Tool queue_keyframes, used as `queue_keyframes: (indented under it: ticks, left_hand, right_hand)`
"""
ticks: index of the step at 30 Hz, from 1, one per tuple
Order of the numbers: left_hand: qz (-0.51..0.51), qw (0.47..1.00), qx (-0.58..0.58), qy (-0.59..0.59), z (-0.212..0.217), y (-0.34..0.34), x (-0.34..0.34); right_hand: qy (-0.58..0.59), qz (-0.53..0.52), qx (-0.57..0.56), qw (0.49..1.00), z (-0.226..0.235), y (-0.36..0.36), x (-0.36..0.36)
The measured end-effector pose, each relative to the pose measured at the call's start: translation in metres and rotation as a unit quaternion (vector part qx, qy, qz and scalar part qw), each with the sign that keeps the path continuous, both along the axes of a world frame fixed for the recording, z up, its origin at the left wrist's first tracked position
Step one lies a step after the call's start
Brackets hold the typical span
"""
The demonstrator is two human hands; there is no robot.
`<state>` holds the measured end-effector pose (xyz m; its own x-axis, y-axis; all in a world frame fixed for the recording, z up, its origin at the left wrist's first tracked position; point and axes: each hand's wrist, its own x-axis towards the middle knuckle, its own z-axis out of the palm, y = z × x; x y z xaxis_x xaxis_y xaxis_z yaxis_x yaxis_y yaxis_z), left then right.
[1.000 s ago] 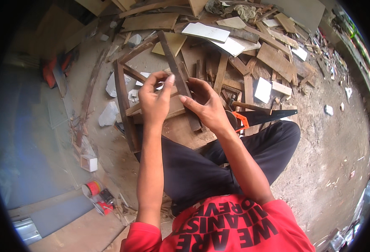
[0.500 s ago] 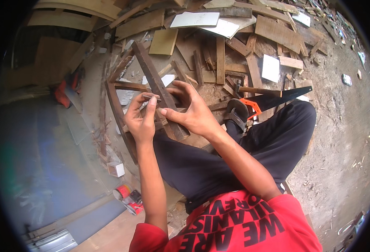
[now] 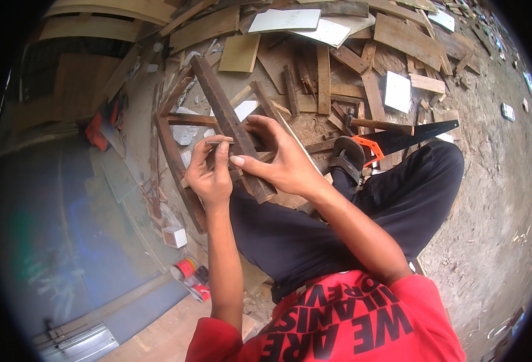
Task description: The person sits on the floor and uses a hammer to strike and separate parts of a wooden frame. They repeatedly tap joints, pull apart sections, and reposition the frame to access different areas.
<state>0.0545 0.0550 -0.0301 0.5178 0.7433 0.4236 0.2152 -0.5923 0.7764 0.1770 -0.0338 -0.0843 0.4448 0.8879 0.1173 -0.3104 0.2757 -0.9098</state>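
My left hand [image 3: 210,175] pinches a short, thin, nail-like rod [image 3: 220,142] between thumb and fingers, beside a dark wooden bar. My right hand [image 3: 281,158] is closed round that wooden bar [image 3: 220,99], thumb on the near side and fingers over the far side. The bar belongs to a wooden frame [image 3: 170,148] of several joined pieces, tilted in front of my lap. The rod's tip points toward the bar; whether they touch I cannot tell.
A hammer [image 3: 382,125] lies across a handsaw [image 3: 410,137] with an orange handle, beside my sandalled foot [image 3: 347,158]. Wood offcuts [image 3: 404,41] and white boards [image 3: 397,92] cover the floor ahead. A red can [image 3: 184,268] and a small white box [image 3: 174,236] stand to the left.
The view has shifted slightly, so the surroundings sit a little further right. Both hands keep their grips, and the rod lies more level than before.
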Motion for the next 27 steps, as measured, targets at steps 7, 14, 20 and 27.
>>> queue_keyframes:
  ticks: [7,14,20,27]
  left_hand:
    - [0.006,0.998,0.056,0.021,-0.004,-0.001,0.001]
    - [0.015,0.987,0.159,0.015,-0.002,0.0,0.006]
    - [0.011,0.991,0.132,-0.001,0.001,0.001,0.005]
    - [0.024,0.984,0.175,-0.006,-0.003,0.004,0.002]
  right_hand:
    - [-0.249,-0.164,-0.234,0.925,-0.112,-0.042,0.098]
    - [-0.751,-0.029,-0.38,0.538,-0.27,-0.093,0.17]
    - [-0.758,0.033,-0.364,0.54,-0.242,-0.087,0.196]
    - [-0.505,0.001,-0.352,0.788,-0.024,-0.067,0.169]
